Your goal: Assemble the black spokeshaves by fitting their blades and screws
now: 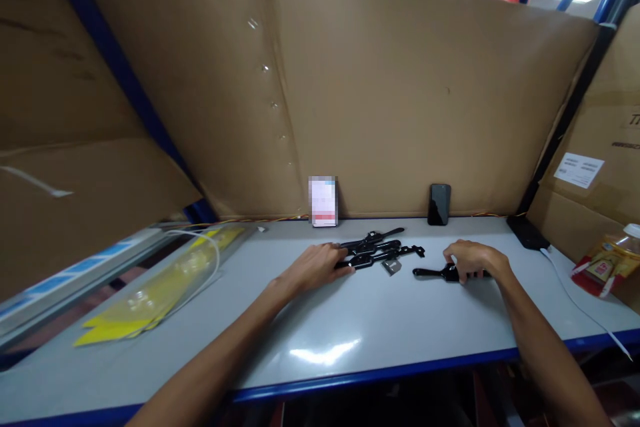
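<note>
Several black spokeshaves (pixel 370 257) lie in an overlapping cluster at the middle of the grey tabletop. My left hand (pixel 323 263) is closed at the left ends of this cluster, its fingers covering the handle ends. Just below the cluster, a small grey metal plate (pixel 391 267) rests flat. To the right, my right hand (pixel 473 259) is closed from above over a separate black spokeshave (pixel 435 273). That tool's left handle sticks out on the table, while its middle and right part are mostly hidden by my fingers.
A lit phone (pixel 323 203) and a dark phone (pixel 439 204) lean against the cardboard back wall (pixel 380 93). Yellow plastic-wrapped sheets (pixel 165 280) and a power strip (pixel 75 273) lie left. A black power bank (pixel 528 232) with a white cable and a red-yellow jar (pixel 605 263) stand right.
</note>
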`<state>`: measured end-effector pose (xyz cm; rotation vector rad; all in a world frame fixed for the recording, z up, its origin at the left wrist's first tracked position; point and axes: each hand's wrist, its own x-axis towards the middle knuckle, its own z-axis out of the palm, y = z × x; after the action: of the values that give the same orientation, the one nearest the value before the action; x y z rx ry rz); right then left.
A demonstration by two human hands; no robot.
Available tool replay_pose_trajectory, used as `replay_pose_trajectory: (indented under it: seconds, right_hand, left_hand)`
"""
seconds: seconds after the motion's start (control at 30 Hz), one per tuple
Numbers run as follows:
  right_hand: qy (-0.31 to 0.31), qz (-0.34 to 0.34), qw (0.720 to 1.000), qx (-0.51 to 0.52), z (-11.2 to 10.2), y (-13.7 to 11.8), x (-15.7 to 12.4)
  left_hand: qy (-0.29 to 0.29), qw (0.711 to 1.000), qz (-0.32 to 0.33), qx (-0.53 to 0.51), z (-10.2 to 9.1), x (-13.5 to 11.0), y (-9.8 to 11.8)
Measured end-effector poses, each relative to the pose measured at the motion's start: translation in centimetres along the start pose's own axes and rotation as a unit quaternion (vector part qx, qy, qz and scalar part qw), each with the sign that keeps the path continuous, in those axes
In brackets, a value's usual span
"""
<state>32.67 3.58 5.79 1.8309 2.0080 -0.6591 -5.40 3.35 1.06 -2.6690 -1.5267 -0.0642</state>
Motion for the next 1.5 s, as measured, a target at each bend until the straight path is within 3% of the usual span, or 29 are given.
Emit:
replay_pose_trajectory:
  seconds: [0.13,0.23,0.3,0.43,0.5,0.6,0.8,0.9,1.1,1.5]
  right_hand:
    - [0.015,-0.148,0.989,-0.022,1.0,-2.0,-0.6]
    - [0.063,-0.289,0.955,0.002,1.5,-4.2,-1.5]
    - [0.1,-0.33,0.937,0.045,1.6,-5.4,-1.9]
    - [0.209,-0.299,0.929,0.067,1.8,-6.3,-1.5]
    - [0.226,-0.293,0.927,0.058,2.1,-6.3,-1.1]
    - [0.23,-0.313,0.921,0.04,2.9,-7.0,-1.0]
    - [0.248,-0.348,0.903,-0.044,5.6,-10.1,-2.0]
    - [0.268,-0.321,0.905,-0.085,6.6,-11.1,-2.2]
    - [0.276,-0.212,0.933,-0.089,7.1,-11.8,-2.6]
    - [0.244,-0.179,0.951,-0.062,8.1,-12.8,-2.6]
  left_hand:
    - [0.045,0.999,0.019,-0.022,0.1,0.0,0.8]
    - [0.079,0.995,0.04,-0.043,-0.1,-0.1,1.8]
    - [0.092,0.992,0.061,-0.059,-0.3,-0.3,2.7]
    - [0.055,0.987,0.131,-0.075,-0.8,-0.7,4.6]
    - [0.018,0.983,0.162,-0.088,-1.0,-0.9,5.4]
    - [-0.006,0.977,0.18,-0.119,-1.0,-1.1,6.0]
    - [0.008,0.971,0.193,-0.145,-0.3,-1.0,6.7]
    - [0.013,0.968,0.196,-0.156,-0.2,-1.0,7.2]
    - [0.037,0.965,0.189,-0.176,0.0,-1.0,8.1]
    - [0.034,0.966,0.165,-0.196,0.5,-0.8,8.5]
